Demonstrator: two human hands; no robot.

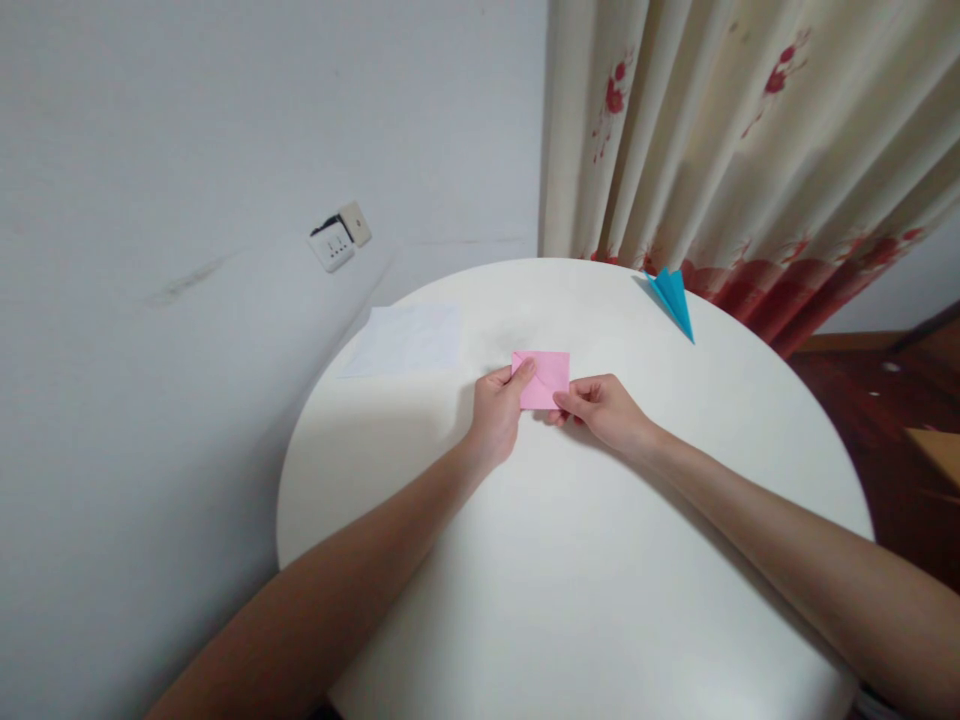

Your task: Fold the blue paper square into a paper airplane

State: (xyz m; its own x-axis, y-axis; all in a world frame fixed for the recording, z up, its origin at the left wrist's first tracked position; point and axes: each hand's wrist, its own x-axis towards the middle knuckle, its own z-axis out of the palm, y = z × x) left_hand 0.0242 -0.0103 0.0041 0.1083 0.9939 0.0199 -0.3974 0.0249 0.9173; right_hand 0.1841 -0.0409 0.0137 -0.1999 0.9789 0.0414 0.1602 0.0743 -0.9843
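A small pink folded paper [547,372] is held just above the white round table, its diagonal crease lines facing up. My left hand [498,408] grips its left edge, thumb on top and the other fingers beneath. At the lower right corner, my right hand [602,408] pinches the paper between thumb and fingers. The fingertips under the sheet are partly hidden.
The round white table [570,570] fills the middle. On its far left lies white paper [409,338]; a blue folded paper plane [673,301] rests near the far right edge. A wall socket [332,246] and floral curtain [675,130] stand behind.
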